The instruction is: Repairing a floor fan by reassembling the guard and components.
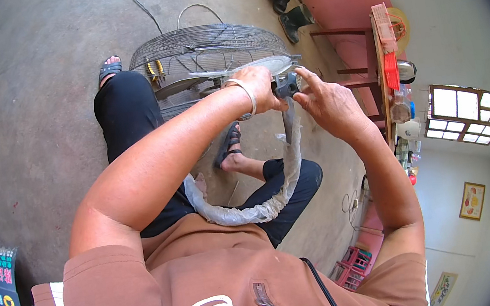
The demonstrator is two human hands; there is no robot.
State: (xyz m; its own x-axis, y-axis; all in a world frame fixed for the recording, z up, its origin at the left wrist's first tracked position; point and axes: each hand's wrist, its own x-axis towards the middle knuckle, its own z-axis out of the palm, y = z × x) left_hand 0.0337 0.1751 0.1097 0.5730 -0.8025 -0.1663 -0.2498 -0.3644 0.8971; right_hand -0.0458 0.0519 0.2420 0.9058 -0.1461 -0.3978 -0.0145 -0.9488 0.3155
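Note:
A large floor fan with a grey wire cage (196,38) lies on the floor in front of me, its metal blades (175,88) showing inside. From its side a curved bracket (254,213), wrapped in clear plastic, arcs back over my lap. At the bracket's right end is a black knob (287,86). My left hand (257,88), with a pale bangle at the wrist, has its fingers curled around the bracket end beside the knob; its grip is partly hidden. My right hand (332,106) pinches the knob from the right with thumb and index finger.
Yellow-handled pliers (155,71) show through the cage. A grey cable (142,7) runs over the concrete floor. Black boots (296,21) stand by the pink wall. At right is a wooden table (382,78) with baskets and jars; a pink stool (352,268) stands lower right.

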